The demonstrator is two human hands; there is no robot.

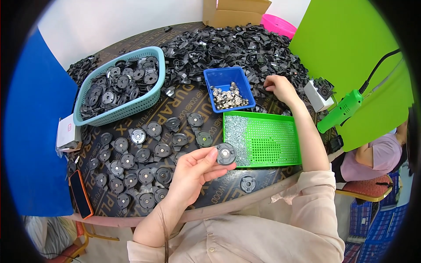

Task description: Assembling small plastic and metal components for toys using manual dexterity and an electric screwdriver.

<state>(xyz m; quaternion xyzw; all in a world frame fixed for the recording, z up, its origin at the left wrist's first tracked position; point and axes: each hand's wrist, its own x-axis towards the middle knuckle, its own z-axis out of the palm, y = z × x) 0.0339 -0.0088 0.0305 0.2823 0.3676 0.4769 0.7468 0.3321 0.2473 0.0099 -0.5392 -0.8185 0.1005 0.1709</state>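
My left hand [195,171] pinches a round black plastic disc part [226,154] with a metal bearing at its centre, holding it above the near left corner of the green tray [299,151]. My right hand [281,88] reaches to the near right edge of a big heap of small black plastic pieces [237,48]. Its fingers are curled down and closed; what they may hold is hidden. Just left of that hand stands a blue bin [210,79] with loose metal bearings [229,98]. Small silver screws [235,136] lie along the tray's left side.
Many similar discs [145,175] cover the table's left half; a single disc [248,184] lies near the front edge. At left are a teal basket of discs [118,116] and an orange-edged phone [80,193]. A green electric screwdriver [344,109] hangs at right; beyond sits another person [372,158].
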